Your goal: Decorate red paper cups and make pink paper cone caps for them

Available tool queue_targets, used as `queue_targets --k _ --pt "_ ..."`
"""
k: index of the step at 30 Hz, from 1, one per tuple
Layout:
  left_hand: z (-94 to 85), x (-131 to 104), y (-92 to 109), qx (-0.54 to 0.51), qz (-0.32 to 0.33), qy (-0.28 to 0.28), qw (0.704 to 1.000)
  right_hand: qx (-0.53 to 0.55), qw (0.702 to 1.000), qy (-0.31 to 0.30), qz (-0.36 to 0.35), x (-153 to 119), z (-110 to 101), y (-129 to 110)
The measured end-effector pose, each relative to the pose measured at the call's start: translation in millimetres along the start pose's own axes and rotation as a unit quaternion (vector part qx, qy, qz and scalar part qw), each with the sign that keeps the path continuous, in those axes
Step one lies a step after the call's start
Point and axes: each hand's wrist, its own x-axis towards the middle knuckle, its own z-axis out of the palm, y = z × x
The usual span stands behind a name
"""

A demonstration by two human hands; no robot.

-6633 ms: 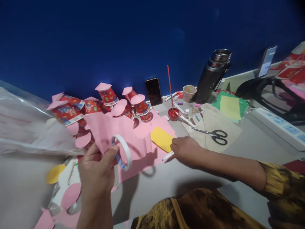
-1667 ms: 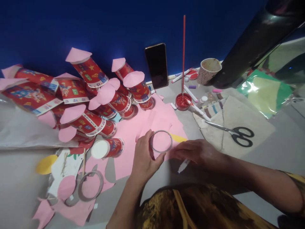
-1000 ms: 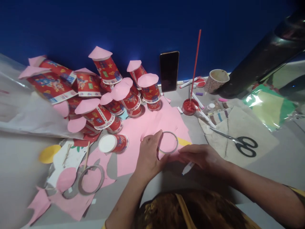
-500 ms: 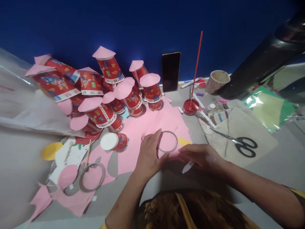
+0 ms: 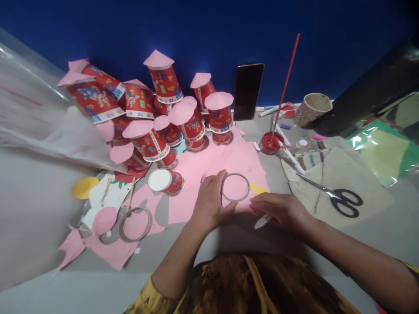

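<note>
A thin grey ring (image 5: 235, 199) lies on the pink paper (image 5: 187, 200) in front of me. My left hand (image 5: 212, 198) curves round the ring's left side, thumb and fingers closed on its rim. At the ring's lower right is my right hand (image 5: 278, 210), its fingers close together and its fingertips near the paper's edge. A white marker (image 5: 262, 221) sticks out from under my right hand, held against the palm. A yellow strip (image 5: 258, 188) shows between the ring and my right hand.
Red paper cups with pink cone tops (image 5: 161, 80) crowd the back left. A phone (image 5: 248, 91) leans on the blue wall. Scissors (image 5: 340, 198), a red paint pot (image 5: 271, 143) and a paper cup (image 5: 312, 110) stand or lie right. A tape roll (image 5: 149, 224) lies left among pink scraps.
The view has shifted, so the things on the table appear further right and slightly higher. My left hand stays at the ring, and the marker's tip has turned a little under my right hand.
</note>
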Motion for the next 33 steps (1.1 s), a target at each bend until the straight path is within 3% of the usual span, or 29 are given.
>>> queue_targets --k 6,14,19,33 --pt "1.5 1 -1 -0.007 0.007 0.001 1.0 -0.024 0.999 -0.006 -0.023 0 -3 1" --pt "2.2 1 -1 -0.02 0.01 -0.001 1.0 -0.032 0.999 -0.021 0.02 0 0 -1" --pt "1.1 0 -2 -0.032 0.009 -0.002 0.999 -0.061 0.997 -0.039 0.008 9 -5 -7" --pt "-8.7 -7 0 -0.038 0.03 -0.031 0.998 -0.088 0.996 -0.008 -0.014 8 -2 -7"
